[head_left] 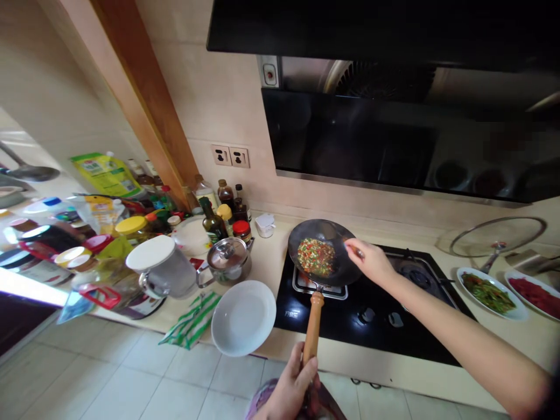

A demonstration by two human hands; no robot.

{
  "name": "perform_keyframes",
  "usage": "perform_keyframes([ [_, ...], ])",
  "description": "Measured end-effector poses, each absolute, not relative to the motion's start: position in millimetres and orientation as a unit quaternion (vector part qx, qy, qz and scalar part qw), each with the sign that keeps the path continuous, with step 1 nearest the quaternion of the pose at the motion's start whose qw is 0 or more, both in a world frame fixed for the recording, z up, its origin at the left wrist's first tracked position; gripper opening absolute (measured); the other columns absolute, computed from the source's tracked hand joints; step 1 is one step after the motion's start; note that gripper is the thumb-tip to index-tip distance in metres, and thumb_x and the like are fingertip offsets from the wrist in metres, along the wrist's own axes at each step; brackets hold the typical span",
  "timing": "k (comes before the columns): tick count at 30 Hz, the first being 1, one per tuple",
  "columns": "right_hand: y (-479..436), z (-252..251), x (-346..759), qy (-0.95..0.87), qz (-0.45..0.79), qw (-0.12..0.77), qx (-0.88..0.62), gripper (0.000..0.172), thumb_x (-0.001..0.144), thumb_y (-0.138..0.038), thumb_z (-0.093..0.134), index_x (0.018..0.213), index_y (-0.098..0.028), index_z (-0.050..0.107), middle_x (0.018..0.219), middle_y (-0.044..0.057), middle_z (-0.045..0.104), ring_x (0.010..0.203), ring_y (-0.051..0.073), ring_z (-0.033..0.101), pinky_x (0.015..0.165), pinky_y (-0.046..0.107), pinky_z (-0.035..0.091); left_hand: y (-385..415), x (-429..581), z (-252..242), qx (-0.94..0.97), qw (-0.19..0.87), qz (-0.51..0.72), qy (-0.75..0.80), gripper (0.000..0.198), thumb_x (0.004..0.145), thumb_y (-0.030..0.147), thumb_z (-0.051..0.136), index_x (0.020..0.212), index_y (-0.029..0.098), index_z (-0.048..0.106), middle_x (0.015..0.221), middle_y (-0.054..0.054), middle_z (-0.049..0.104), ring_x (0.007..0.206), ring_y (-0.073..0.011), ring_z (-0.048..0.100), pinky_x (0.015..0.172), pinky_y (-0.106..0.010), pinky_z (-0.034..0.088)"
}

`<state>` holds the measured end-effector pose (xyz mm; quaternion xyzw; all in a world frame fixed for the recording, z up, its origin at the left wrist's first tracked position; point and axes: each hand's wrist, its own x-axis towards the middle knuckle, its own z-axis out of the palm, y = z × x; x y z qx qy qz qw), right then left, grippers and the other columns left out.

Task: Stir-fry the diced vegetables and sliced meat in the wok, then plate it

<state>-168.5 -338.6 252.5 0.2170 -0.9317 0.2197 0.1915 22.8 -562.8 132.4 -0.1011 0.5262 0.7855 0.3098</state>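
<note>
My left hand [294,379] is wrapped round the wooden handle of a dark wok [301,230], which sits over the left burner. Chopped red, green and pale food [315,256] lies spread in the wok. At the wok's right rim, my right hand [371,259] is closed round the handle of a spatula [330,230], whose dark blade reaches into the wok behind the food. Most of the spatula's handle is hidden by the fingers. Left of the wok handle, a white plate [244,318] stands near the counter's front edge, bare on top.
A lidded steel pot [228,262], a green-striped cloth [192,321] and a plastic jug [164,268] stand left, among several bottles and jars. Right are a plate of green slices [490,294], a plate of red meat [536,294] and a glass lid [499,236]. A dark range hood [350,146] overhangs the stove.
</note>
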Motion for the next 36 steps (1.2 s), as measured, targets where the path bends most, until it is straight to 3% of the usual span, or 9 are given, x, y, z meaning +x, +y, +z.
perform_keyframes([
  [4, -342, 240, -139, -0.904, 0.2, 0.096, 0.366, 0.024, 0.094, -0.027, 0.04, 0.106, -0.022, 0.06, 0.092, 0.005, 0.065, 0.07, 0.013, 0.061, 0.066, 0.024, 0.05, -562, 22, 143, -0.097, 0.314, 0.784, 0.527, 0.064, 0.069, 0.067, 0.058, 0.106, 0.023, 0.03, 0.067, 0.007, 0.055, 0.036, -0.006, 0.047, 0.035, -0.019, 0.029],
  [13, -344, 337, -61, -0.907, 0.091, 0.007, 0.411, 0.021, 0.091, -0.021, 0.044, 0.1, -0.024, 0.062, 0.08, 0.001, 0.062, 0.057, 0.01, 0.057, 0.054, 0.021, 0.043, -565, 22, 136, -0.097, 0.329, 0.781, 0.521, 0.07, 0.07, 0.065, 0.059, 0.116, 0.022, 0.027, 0.07, 0.006, 0.056, 0.039, -0.0081, 0.051, 0.037, -0.019, 0.034],
  [16, -351, 320, -67, -0.919, 0.044, 0.019, 0.391, 0.02, 0.089, -0.017, 0.044, 0.093, -0.021, 0.063, 0.075, 0.001, 0.06, 0.055, 0.011, 0.057, 0.051, 0.021, 0.042, -569, 24, 133, -0.099, 0.332, 0.788, 0.508, 0.073, 0.072, 0.061, 0.06, 0.121, 0.021, 0.024, 0.072, 0.005, 0.059, 0.044, -0.0109, 0.056, 0.04, -0.021, 0.038],
  [21, -337, 270, -117, -0.944, 0.026, 0.112, 0.311, 0.022, 0.093, -0.02, 0.042, 0.101, -0.021, 0.061, 0.083, 0.003, 0.061, 0.061, 0.012, 0.06, 0.057, 0.023, 0.045, -577, 28, 133, -0.089, 0.355, 0.793, 0.487, 0.078, 0.072, 0.057, 0.064, 0.128, 0.024, 0.02, 0.088, 0.0, 0.061, 0.059, -0.0168, 0.065, 0.053, -0.029, 0.048],
  [25, -330, 256, -120, -0.932, -0.014, 0.106, 0.345, 0.022, 0.091, -0.017, 0.042, 0.101, -0.021, 0.062, 0.083, 0.003, 0.059, 0.063, 0.012, 0.058, 0.057, 0.022, 0.043, -582, 27, 134, -0.068, 0.369, 0.779, 0.502, 0.063, 0.075, 0.056, 0.062, 0.12, 0.023, 0.034, 0.086, -0.001, 0.061, 0.058, -0.0169, 0.065, 0.051, -0.027, 0.045],
  [32, -327, 278, -57, -0.926, 0.028, 0.032, 0.374, 0.025, 0.087, -0.013, 0.045, 0.102, -0.023, 0.061, 0.084, 0.003, 0.059, 0.062, 0.011, 0.057, 0.054, 0.021, 0.043, -584, 24, 129, -0.031, 0.354, 0.786, 0.506, 0.044, 0.077, 0.05, 0.063, 0.104, 0.019, 0.046, 0.079, 0.0, 0.061, 0.057, -0.0123, 0.061, 0.053, -0.024, 0.041],
  [36, -318, 255, -82, -0.938, 0.194, 0.079, 0.276, 0.021, 0.09, -0.023, 0.044, 0.101, -0.023, 0.062, 0.092, 0.005, 0.064, 0.068, 0.013, 0.063, 0.063, 0.025, 0.052, -584, 25, 126, -0.036, 0.35, 0.785, 0.511, 0.05, 0.076, 0.051, 0.064, 0.111, 0.019, 0.046, 0.08, -0.001, 0.061, 0.06, -0.0134, 0.061, 0.055, -0.026, 0.044],
])
